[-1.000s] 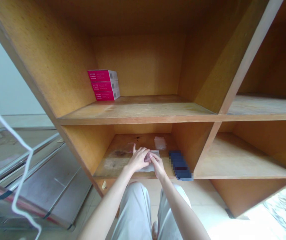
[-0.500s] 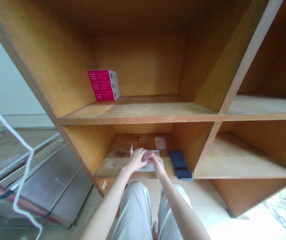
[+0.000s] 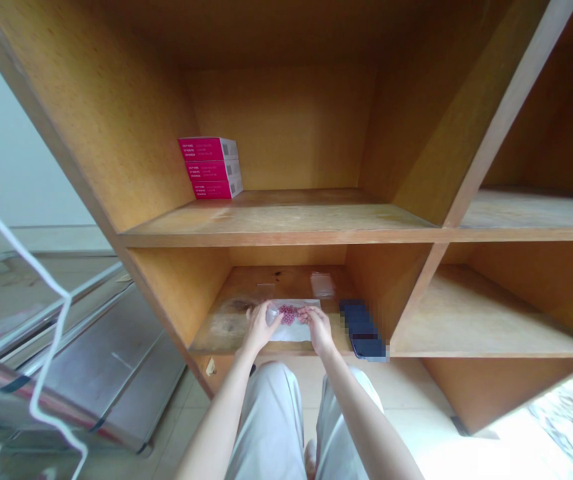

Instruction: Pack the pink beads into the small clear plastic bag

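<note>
The place looks like a storeroom or stockroom under fitting-out. A large bare plywood shelving unit (image 3: 276, 227) with open compartments fills the view, nearly unstocked: three identical pink product boxes (image 3: 211, 168) are stacked at the back left corner of the upper shelf. To the left, metal panels (image 3: 91, 373) lie flat on the floor beside a plain white wall (image 3: 11, 173).

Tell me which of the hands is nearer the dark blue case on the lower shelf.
Right. The right hand sits just left of the dark blue case, not touching it; the left hand is farther left.
</note>
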{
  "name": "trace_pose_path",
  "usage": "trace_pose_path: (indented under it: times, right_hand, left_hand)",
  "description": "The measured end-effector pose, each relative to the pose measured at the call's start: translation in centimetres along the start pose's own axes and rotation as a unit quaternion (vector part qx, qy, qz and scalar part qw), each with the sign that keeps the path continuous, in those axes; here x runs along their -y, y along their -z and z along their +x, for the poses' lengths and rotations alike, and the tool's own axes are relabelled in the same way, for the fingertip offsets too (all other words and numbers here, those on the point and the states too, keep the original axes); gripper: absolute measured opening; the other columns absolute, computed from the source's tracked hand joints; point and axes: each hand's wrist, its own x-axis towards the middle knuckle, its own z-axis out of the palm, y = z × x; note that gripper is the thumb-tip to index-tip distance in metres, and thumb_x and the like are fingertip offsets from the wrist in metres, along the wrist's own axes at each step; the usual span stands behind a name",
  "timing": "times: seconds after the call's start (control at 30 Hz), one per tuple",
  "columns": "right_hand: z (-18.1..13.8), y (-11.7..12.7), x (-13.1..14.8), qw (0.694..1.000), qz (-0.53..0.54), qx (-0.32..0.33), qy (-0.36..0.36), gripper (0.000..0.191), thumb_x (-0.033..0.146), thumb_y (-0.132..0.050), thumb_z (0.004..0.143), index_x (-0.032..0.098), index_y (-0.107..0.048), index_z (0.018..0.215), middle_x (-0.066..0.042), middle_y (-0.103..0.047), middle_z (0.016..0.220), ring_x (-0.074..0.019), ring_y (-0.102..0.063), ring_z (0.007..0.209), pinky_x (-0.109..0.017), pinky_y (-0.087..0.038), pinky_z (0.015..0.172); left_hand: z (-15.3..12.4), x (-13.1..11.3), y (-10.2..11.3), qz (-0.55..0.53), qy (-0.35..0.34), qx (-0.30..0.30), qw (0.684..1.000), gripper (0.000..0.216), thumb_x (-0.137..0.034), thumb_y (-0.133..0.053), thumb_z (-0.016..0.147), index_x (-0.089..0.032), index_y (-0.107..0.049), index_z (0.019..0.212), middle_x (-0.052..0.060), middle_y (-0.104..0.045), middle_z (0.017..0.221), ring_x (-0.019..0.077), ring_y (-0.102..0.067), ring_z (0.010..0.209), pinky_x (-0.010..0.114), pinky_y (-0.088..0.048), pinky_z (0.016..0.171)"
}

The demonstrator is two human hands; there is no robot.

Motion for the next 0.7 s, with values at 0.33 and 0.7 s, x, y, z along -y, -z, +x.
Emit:
trace_pose_path:
  times: [0.33,0.7]
  right_hand:
    - [0.2,-0.3,0.3,0.999,0.015,-0.028,-0.020,0.014,0.030,-0.054,0.067,0.016,-0.055,0.070,-0.003,-0.061,0.071,-0.0113,-0.053,0.054,-0.025,-0.043,0.056]
    - [3.2,1.2,1.3,0.946,-0.313,-0.057,0.063,0.019,0.019,-0.046,0.067,0.014,-0.059,0.080,-0.006,-0.064,0.075,-0.0158,-0.058,0.065,-0.023,-0.043,0.058]
  left_hand:
    - [-0.8,1.3,-1.6,-0.096,0.060,0.056,0.992,0.047,-0.047,-0.040,0.080,-0.017,-0.032,0.116,0.014,-0.048,0.118,0.0207,-0.046,0.112,0.037,-0.037,0.093]
    - [-0.9,0.6,-0.8,-0.076,0.088,0.108,0.987,0.051,-0.050,-0.037,0.081,-0.016,-0.028,0.118,0.016,-0.049,0.118,0.0229,-0.048,0.111,0.036,-0.038,0.090]
